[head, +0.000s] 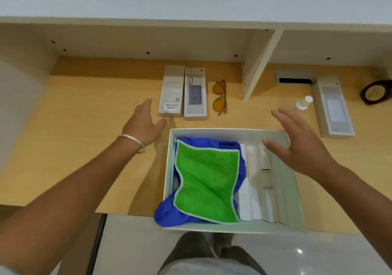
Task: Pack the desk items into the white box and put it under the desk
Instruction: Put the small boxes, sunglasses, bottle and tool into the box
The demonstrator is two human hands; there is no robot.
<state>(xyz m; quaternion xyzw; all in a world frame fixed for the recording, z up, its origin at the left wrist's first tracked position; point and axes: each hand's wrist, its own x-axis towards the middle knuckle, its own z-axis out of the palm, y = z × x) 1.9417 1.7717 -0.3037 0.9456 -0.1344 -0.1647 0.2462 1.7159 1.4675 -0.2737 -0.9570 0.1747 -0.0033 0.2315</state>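
The white box (293, 192) sits open at the desk's front edge. Inside it a green cloth (206, 179) lies on a blue cloth (167, 213), beside white cardboard inserts (257, 190). My left hand (146, 122) hovers open just left of the box's far corner. My right hand (297, 145) is open above the box's far right corner. Behind the box lie two grey product boxes (172, 91) (195, 94) side by side, and yellow-lensed glasses (220, 97). A small white bottle (303, 104) and a third grey box (333, 107) lie at the right.
A shelf unit with a white divider (261, 66) overhangs the back of the desk (84, 126). A cable grommet (293, 77) and a dark round clock (376, 93) are at the far right. The box's front overhangs the desk edge above the floor and my legs.
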